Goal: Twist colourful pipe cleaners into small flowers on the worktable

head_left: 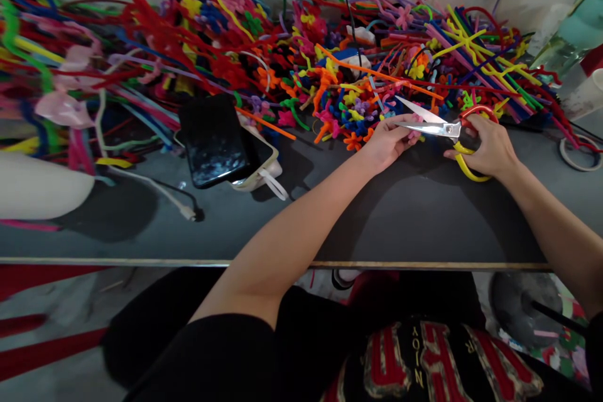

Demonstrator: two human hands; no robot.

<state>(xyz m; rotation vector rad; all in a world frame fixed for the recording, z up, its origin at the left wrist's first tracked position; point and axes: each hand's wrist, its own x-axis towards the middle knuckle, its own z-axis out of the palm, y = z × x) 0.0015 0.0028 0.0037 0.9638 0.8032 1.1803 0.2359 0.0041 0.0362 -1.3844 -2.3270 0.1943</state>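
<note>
My right hand grips the yellow and red handles of a pair of scissors, whose steel blades are spread apart and point left. My left hand is closed in a pinch just under the blades, holding a small pink pipe cleaner piece between them. Both hands rest on a dark grey table, at the front edge of a big heap of coloured pipe cleaners and small twisted pipe-cleaner flowers.
A black phone lies on a white power bank left of my hands, with a white cable trailing left. A tape roll and plastic bottles stand at the far right. The table's front edge runs across below.
</note>
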